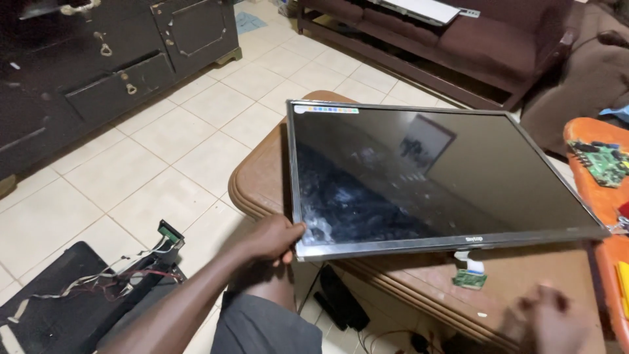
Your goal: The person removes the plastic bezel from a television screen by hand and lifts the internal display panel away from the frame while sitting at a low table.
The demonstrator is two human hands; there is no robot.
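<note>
Lying face up across a brown table (262, 190), the flat screen (432, 177) fills most of the view, its near edge overhanging toward the person. A dark sofa (458, 39) stands behind it, a dark cabinet (98, 65) to the left, all on a pale tiled floor (164, 144). An orange tray (593, 190) at right holds a green circuit board (606, 164). A smaller board (469, 278) dangles on a ribbon from the screen's lower edge. The left hand (275, 239) grips the screen's near-left corner, fingers closed around the frame. The right hand (550, 321) is blurred near the table's front edge; whether its fingers are open or closed cannot be told. Held at one corner only, the panel could tip or flex, and the dangling board could snag and tear its ribbon.
</note>
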